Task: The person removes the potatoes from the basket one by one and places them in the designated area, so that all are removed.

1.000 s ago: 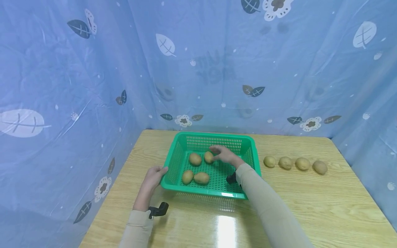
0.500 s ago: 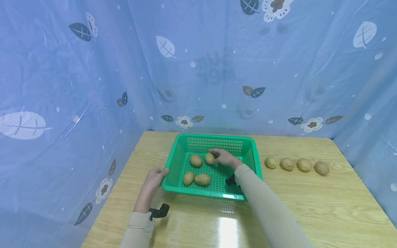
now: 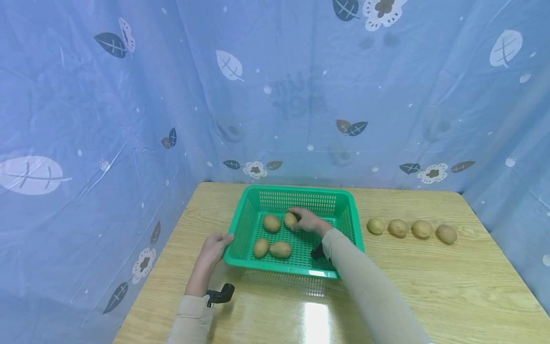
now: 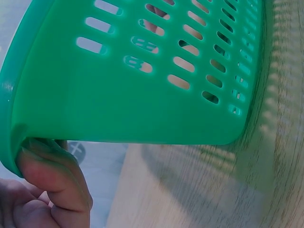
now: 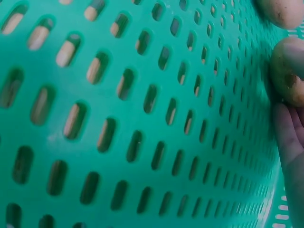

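A green plastic basket (image 3: 296, 271) stands on the wooden table with several potatoes inside. At its left front corner my left hand (image 3: 213, 248) grips the rim; in the left wrist view curled fingers (image 4: 54, 178) hook under that rim. My right hand (image 3: 310, 221) reaches into the basket and holds a potato (image 3: 290, 220) at the back between thumb and fingers. That potato (image 5: 287, 78) shows at the right edge of the right wrist view, partly covered by the hand. Left of it lies another potato (image 3: 271, 223); two more, a rounder potato (image 3: 261, 248) and a longer potato (image 3: 281, 249), lie in front.
Right of the basket, several potatoes (image 3: 398, 228) form a row on the table (image 3: 429, 286). A blue patterned curtain (image 3: 275, 95) hangs behind the table and along its sides. Black wrist cameras (image 3: 221, 294) sit on both wrists.
My right hand has come down around the potato at the back of the basket and its fingers have closed on it. The left hand keeps its hold on the rim.
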A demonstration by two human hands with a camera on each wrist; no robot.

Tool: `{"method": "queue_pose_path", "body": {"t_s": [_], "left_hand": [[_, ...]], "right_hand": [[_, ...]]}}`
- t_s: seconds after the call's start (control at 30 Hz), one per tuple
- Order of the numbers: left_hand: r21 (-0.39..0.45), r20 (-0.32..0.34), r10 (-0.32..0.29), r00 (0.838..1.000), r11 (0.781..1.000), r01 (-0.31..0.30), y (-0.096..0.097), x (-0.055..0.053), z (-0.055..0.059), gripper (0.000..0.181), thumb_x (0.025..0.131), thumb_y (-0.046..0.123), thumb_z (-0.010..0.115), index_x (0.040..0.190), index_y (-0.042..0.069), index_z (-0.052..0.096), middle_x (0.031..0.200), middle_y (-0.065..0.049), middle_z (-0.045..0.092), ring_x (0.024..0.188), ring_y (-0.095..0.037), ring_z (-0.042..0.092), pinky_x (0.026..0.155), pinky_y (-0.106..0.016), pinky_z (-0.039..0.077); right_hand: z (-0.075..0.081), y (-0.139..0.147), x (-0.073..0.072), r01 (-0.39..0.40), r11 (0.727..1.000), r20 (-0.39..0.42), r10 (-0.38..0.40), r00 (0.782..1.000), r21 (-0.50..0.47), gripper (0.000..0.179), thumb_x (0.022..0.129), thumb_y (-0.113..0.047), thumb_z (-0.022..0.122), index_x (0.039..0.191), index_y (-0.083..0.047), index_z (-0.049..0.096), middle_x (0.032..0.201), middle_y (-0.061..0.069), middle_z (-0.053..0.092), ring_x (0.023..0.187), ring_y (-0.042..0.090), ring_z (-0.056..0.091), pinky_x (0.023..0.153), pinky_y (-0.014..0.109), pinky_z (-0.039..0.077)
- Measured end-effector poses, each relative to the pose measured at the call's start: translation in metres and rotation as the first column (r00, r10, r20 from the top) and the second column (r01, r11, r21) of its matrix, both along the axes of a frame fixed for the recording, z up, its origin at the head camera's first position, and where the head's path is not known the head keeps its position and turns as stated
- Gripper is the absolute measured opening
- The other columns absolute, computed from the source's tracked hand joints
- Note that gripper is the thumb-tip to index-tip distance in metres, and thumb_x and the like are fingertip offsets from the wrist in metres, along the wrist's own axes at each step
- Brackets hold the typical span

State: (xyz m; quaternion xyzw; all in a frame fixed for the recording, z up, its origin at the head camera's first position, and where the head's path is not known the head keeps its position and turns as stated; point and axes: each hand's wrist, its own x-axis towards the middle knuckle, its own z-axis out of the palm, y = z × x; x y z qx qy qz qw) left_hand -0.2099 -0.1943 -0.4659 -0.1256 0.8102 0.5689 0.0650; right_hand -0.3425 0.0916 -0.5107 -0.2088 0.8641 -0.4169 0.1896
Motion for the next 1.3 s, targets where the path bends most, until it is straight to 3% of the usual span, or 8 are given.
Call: {"method": "queue_pose_path", "body": {"t_s": [0.47,0.93,1.3], "left_hand": [[0.002,0.011,-0.002,1.0,1.0,0.002,0.0,0.001,-0.002,0.039,0.1,0.025,0.048,0.115,-0.01,0.056,0.103,-0.021,0.064,0.088,-0.022,0.063,0.073,-0.027,0.05],[0.003,0.001,-0.002,1.0,1.0,0.002,0.0,0.002,-0.008,0.037,0.1,0.024,0.047,0.111,-0.008,0.06,0.096,-0.018,0.066,0.078,-0.015,0.063,0.071,-0.027,0.051],[0.01,0.003,-0.01,1.0,1.0,0.01,-0.001,0.0,-0.001,0.039,0.1,0.024,0.047,0.113,-0.011,0.057,0.101,-0.021,0.064,0.082,-0.018,0.063,0.07,-0.025,0.049]], "right_hand": [[-0.001,-0.001,0.003,0.076,0.997,-0.018,-0.076,0.997,0.004,0.063,0.081,-0.003,0.072,0.138,-0.005,0.046,0.132,0.014,0.054,0.12,0.031,0.051,0.095,0.045,0.044],[0.007,0.0,0.004,0.105,0.987,0.054,-0.099,0.994,-0.123,0.063,0.083,-0.008,0.072,0.139,-0.008,0.045,0.133,0.015,0.05,0.112,0.03,0.055,0.083,0.04,0.05],[0.022,-0.002,0.001,0.148,0.968,0.066,-0.137,0.988,-0.205,0.065,0.082,-0.007,0.071,0.141,-0.008,0.043,0.132,0.013,0.05,0.12,0.032,0.05,0.088,0.045,0.048]]}}
